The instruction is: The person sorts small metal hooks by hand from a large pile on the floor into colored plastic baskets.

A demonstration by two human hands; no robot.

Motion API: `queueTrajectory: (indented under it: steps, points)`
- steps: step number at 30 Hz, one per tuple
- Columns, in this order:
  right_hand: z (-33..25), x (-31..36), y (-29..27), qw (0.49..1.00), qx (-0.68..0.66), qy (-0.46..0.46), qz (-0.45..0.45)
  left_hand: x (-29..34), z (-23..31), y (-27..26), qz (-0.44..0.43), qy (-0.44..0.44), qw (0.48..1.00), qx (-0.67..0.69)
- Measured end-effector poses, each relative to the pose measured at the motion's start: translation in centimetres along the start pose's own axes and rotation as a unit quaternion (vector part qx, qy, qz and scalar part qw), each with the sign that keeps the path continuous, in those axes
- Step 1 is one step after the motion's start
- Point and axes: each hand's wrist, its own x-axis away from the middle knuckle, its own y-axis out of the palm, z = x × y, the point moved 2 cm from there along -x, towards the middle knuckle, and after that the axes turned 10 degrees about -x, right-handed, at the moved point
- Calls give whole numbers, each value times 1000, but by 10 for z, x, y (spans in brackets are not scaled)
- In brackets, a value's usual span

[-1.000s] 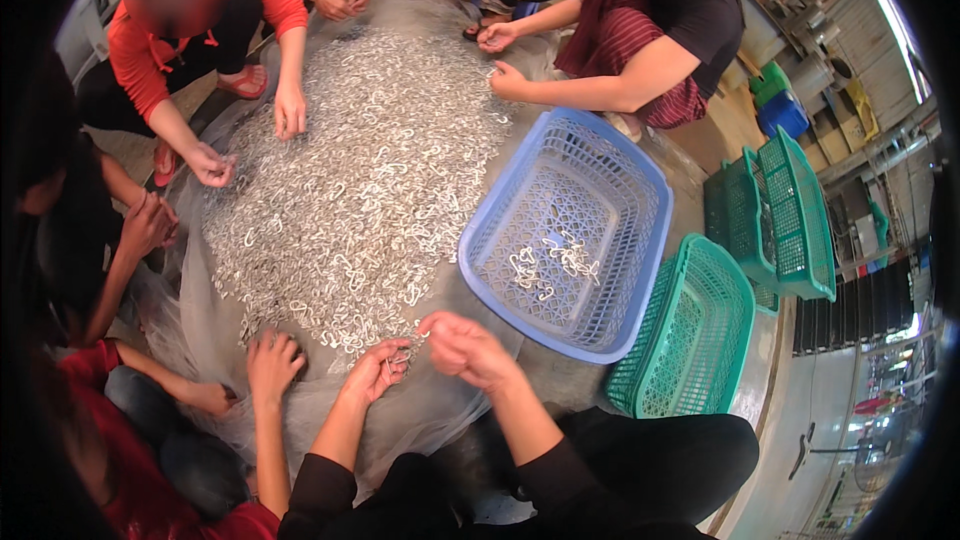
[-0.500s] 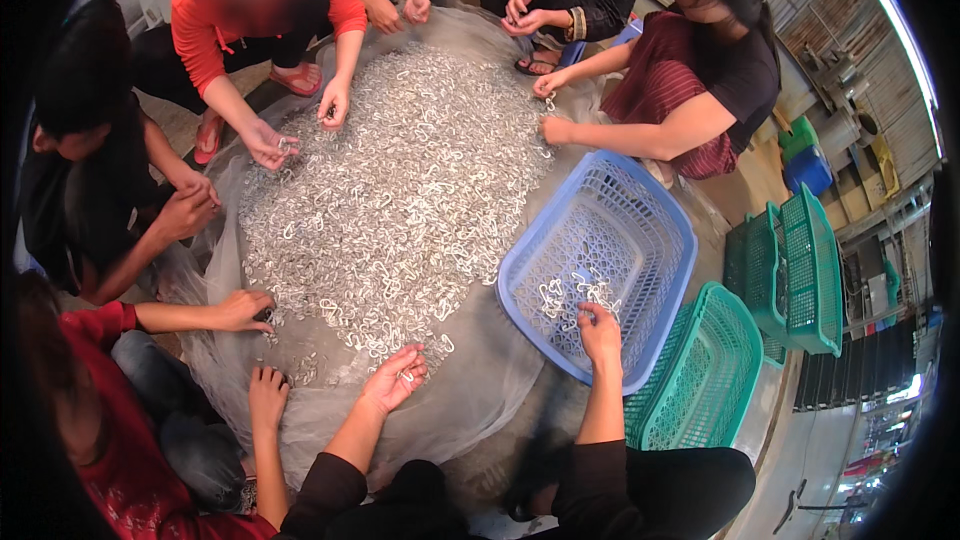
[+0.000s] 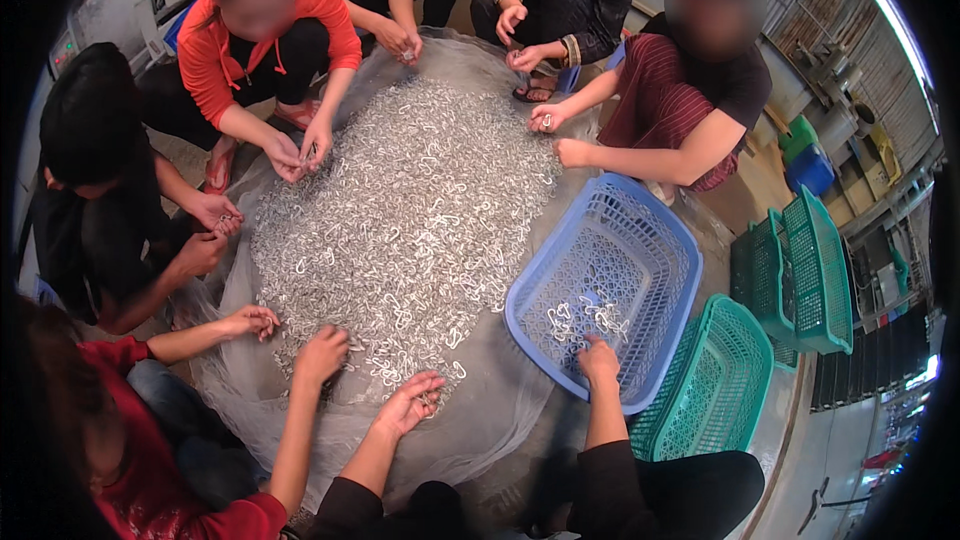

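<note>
A large heap of small S-shaped metal hooks (image 3: 400,230) is spread over translucent sheeting (image 3: 480,440) on the floor. My left hand (image 3: 405,404) rests palm up at the near edge of the heap, fingers curled around a few metal hooks. My right hand (image 3: 600,362) is over the near rim of a blue plastic basket (image 3: 672,335), fingers loosely apart, and nothing shows in it. Just beyond its fingertips, a small cluster of pale hooks (image 3: 604,316) lies on the basket's bottom.
A green basket (image 3: 752,380) stands right of the blue one; more green baskets (image 3: 822,270) are stacked farther right. Several people crouch around the heap, handling hooks. At the left, a person's hand (image 3: 322,352) from a red sleeve (image 3: 240,518) reaches in close to my left hand.
My right hand has drawn back slightly from the hooks in the blue basket. My left hand stays by the heap. The red-sleeved person's nearer hand has moved onto the heap.
</note>
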Motion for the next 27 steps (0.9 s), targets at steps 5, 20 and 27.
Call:
queueTrajectory:
  steps: [5,20,27]
  points:
    - [-8,5,-4,999,-5,-3,50,5,6,3,-26,20,999,-12]
    - [-8,5,-1,995,-10,-16,94,8,14,15,-37,40,998,18]
    - [-6,3,0,997,1,-22,73,6,14,9,-17,41,998,35]
